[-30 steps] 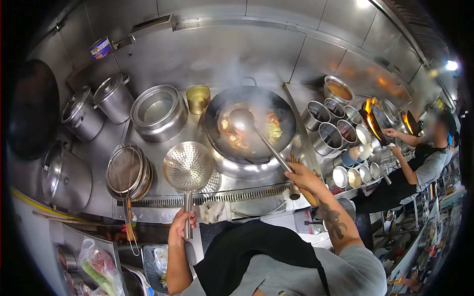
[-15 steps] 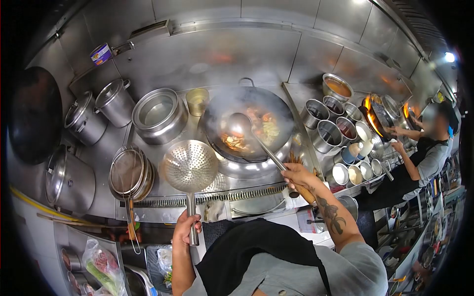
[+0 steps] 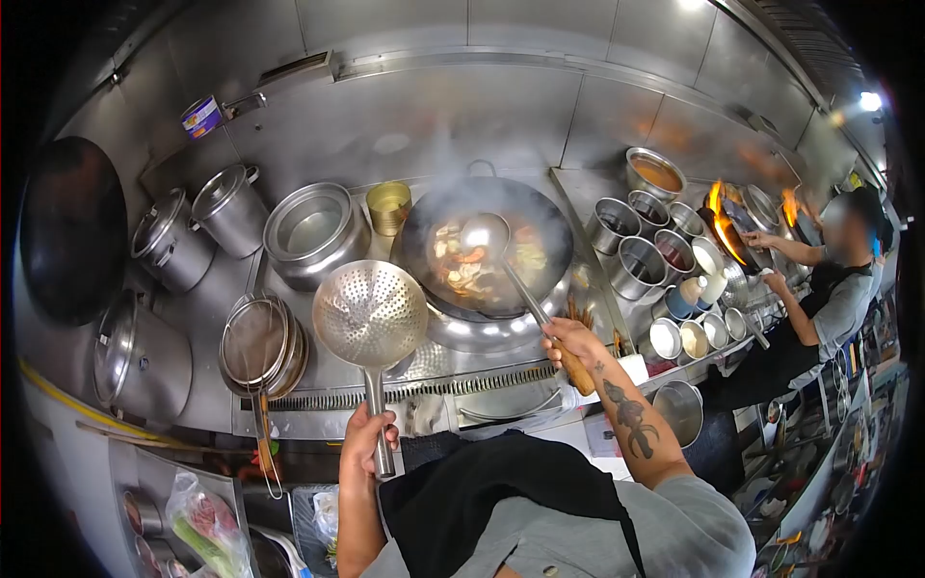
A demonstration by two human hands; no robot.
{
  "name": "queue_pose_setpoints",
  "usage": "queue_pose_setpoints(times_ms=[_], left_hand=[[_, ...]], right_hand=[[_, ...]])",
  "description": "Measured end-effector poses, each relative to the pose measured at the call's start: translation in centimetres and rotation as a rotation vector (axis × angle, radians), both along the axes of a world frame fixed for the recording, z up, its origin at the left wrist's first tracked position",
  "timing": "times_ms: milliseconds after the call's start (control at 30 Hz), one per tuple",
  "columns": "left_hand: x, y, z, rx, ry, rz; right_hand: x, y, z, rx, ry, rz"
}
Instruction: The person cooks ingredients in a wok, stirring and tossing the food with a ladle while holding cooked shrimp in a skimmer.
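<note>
My right hand [image 3: 570, 344] is closed round the wooden-ended handle of a long ladle [image 3: 485, 234]. The ladle's bowl is inside a dark wok [image 3: 554, 231], over steaming pieces of food [image 3: 458, 265], some pale and some orange. My left hand [image 3: 369, 439] grips the metal handle of a perforated strainer ladle [image 3: 370, 314]. That strainer is held up to the left of the wok, above the steel counter, and I see nothing in its bowl. Steam blurs part of the food.
Left of the wok stand a wide steel pot [image 3: 310, 227], a yellowish tin [image 3: 388, 208] and stacked mesh sieves [image 3: 260, 345]. Several sauce containers [image 3: 641, 262] and a bowl of orange liquid [image 3: 656, 173] stand to the right. Beyond, a co-worker [image 3: 819, 299] works at a flaming wok [image 3: 725, 226].
The ladle's bowl has shifted a little right and my right hand slightly left. The food in the wok lies differently. The strainer has risen slightly, still in my left hand.
</note>
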State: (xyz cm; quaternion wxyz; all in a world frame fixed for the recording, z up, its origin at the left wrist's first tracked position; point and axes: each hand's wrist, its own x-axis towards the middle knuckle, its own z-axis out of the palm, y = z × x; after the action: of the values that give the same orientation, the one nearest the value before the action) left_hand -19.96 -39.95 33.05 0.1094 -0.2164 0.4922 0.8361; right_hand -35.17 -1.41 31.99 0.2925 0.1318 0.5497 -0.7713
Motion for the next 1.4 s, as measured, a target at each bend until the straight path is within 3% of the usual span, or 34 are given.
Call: queue_pose_setpoints(times_ms=[133, 233, 433, 633, 733, 833, 1033, 1233, 1400], left_hand=[[-0.5, 0.1, 0.2, -0.024, 0.016, -0.017], [-1.1, 0.6, 0.7, -0.061, 0.014, -0.015], [-4.6, 1.6, 1.7, -0.173, 0.058, -0.058], [-10.3, 4.5, 2.4, -0.324, 0.082, -0.053], [-12.8, 5.7, 2.4, -0.362, 0.073, -0.036], [-15.3, 6.7, 1.5, -0.388, 0.091, -0.016], [-19.0, 9.5, -0.3, -0.382, 0.077, -0.065], [-20.1, 12.3, -1.1, -0.017, 0.059, -0.165], [-20.9, 12.4, -1.9, 0.159, 0.051, -0.225]], right_hand=[[0.6, -1.2, 0.3, 0.208, 0.096, -0.003], [0.5, -1.4, -0.1, 0.199, 0.086, -0.034], [-0.1, -0.4, -0.6, -0.134, 0.004, -0.067], [-0.6, 0.3, -0.8, -0.274, -0.075, -0.005], [-0.3, 0.8, -0.6, -0.626, -0.206, -0.006], [0.0, 0.8, -0.2, -0.564, -0.166, -0.013], [1.5, 0.7, 2.9, -0.145, 0.082, -0.061], [2.2, 0.9, 4.9, 0.257, 0.371, 0.075], [1.5, 2.2, 4.4, 0.623, 0.615, -0.008]])
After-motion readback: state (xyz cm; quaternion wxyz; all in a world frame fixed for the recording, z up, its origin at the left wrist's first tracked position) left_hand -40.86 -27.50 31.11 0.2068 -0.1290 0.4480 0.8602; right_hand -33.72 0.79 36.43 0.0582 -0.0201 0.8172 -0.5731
